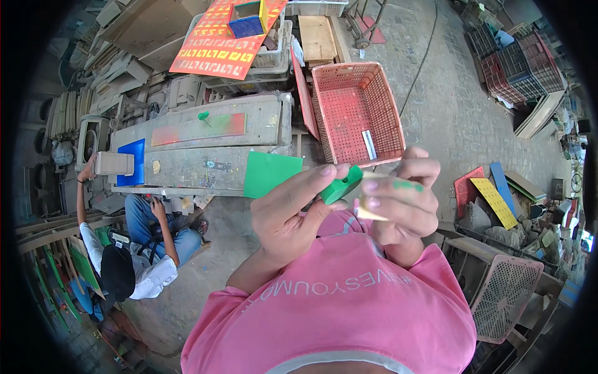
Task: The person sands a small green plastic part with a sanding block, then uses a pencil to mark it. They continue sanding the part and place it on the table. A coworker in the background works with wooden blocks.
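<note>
In front of my chest, my left hand (289, 209) pinches a small green wooden block (339, 187) between thumb and fingers. A dark round hole shows in the block. My right hand (402, 202) is closed on a pale yellowish sheet (370, 214), folded and sandpaper-like, right beside the block's right edge. Green smears mark one of the right fingers. Whether the sheet touches the block I cannot tell. Beyond my left hand, a flat green board (269, 173) lies at the workbench's right end.
A red plastic crate (321, 78) stands ahead, with a small white strip inside. On the wooden bench (187, 165) at left lie a red-green board (215, 128) and a blue panel (138, 156). A co-worker (134, 265) sits there, one hand on a wooden block (115, 164).
</note>
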Available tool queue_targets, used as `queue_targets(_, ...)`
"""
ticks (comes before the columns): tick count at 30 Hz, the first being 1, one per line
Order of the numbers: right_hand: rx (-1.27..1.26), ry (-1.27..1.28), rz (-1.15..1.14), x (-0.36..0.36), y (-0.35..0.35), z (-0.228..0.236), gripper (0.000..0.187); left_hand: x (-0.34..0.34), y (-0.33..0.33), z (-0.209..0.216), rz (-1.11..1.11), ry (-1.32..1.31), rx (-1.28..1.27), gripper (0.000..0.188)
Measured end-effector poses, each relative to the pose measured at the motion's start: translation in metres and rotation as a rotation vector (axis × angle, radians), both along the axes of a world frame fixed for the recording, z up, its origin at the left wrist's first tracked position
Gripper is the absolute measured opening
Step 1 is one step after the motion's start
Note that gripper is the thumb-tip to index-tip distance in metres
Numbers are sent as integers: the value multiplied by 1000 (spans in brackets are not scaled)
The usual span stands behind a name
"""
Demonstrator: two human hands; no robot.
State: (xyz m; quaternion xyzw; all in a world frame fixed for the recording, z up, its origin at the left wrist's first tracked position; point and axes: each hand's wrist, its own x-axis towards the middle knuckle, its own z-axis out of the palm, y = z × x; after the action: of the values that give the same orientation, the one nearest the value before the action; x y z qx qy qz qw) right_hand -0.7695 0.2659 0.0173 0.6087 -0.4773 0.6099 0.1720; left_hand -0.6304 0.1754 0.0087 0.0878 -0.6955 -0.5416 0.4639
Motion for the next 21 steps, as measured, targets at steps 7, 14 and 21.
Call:
queue_targets(7,81,67,-52,-3,6,2,25,4,1,2,-110,86,141,50)
queue_targets(14,-81,-12,42,3,-1,-4,26,4,0,-1,-307,165,361,55)
queue_targets(21,-41,-66,-7,-1,-2,-2,24,5,1,-7,-470,221,706,59)
